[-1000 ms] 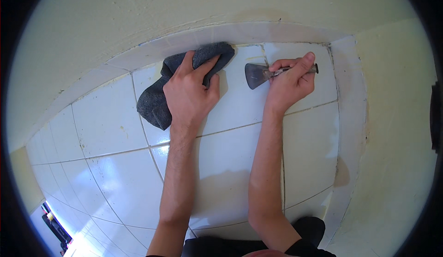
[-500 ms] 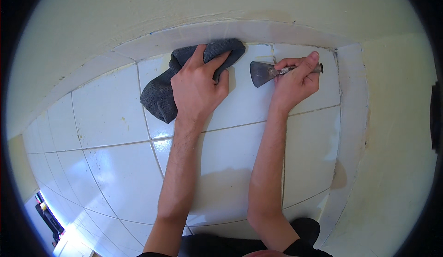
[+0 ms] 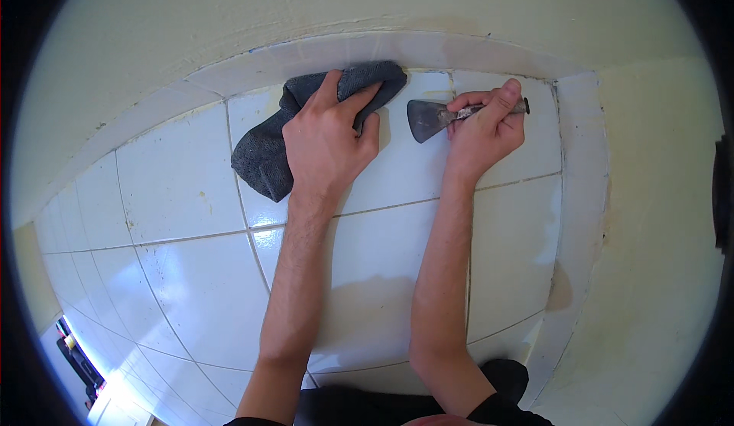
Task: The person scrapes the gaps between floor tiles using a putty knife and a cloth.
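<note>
Under my left hand (image 3: 329, 139) a dark grey cloth (image 3: 264, 155) is bunched against the white floor tiles (image 3: 375, 250), close to the far skirting. My fingers press into its folds, with the thumb at its right side. To the right, my right hand (image 3: 487, 132) is closed round the handle of a putty knife (image 3: 428, 119). Its wide metal blade points left, toward the cloth, with a gap between them. Whether the blade touches the tile I cannot tell.
A tiled skirting (image 3: 527, 61) runs along the far wall (image 3: 367, 2) and turns at the corner down the right wall (image 3: 650, 220). Yellowish marks and dark grout lines show on the floor. Bright light and dark objects (image 3: 80, 361) lie at the lower left.
My right hand has shifted slightly left with the putty knife. My left hand and the cloth have stayed nearly in place.
</note>
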A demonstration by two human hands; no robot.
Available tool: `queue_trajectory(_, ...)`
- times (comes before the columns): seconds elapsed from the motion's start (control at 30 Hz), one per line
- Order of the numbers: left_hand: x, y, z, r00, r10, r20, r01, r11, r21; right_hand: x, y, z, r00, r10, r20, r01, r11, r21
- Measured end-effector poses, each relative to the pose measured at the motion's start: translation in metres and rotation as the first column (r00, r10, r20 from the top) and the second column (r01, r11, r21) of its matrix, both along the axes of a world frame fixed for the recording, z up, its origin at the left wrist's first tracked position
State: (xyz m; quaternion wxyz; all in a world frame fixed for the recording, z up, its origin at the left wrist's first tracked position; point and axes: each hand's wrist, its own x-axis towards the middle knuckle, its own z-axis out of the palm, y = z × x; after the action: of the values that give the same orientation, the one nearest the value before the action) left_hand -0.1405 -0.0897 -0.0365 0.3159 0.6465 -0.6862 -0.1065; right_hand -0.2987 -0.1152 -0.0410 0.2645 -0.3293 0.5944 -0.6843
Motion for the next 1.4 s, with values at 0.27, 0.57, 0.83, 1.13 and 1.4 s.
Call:
queue_trajectory(0.27,-0.001,0.000,-0.002,1.000,-0.008,0.009,0.008,1.000,-0.018,-0.002,0.002,-0.003,0.994,-0.095,-0.046,0.094,0.995,-0.030)
queue_trajectory(0.57,-0.001,0.000,-0.003,1.000,-0.008,-0.010,0.008,1.000,-0.012,0.002,0.002,0.006,0.999,-0.053,-0.013,0.053,0.999,-0.002)
queue_trajectory(0.83,0.000,-0.001,-0.003,1.000,-0.012,0.023,0.013,0.999,-0.030,-0.006,0.005,0.001,0.999,-0.029,-0.041,0.027,0.998,-0.054)
queue_trajectory(1.13,-0.001,-0.001,-0.004,1.000,-0.003,0.024,0.004,0.999,-0.035,-0.005,0.007,0.002,0.999,-0.034,-0.017,0.032,0.993,-0.111)
queue_trajectory(1.4,-0.003,-0.001,-0.002,1.000,0.002,0.011,-0.002,1.000,-0.022,-0.006,0.007,-0.002,0.999,-0.031,0.027,0.034,0.991,-0.131)
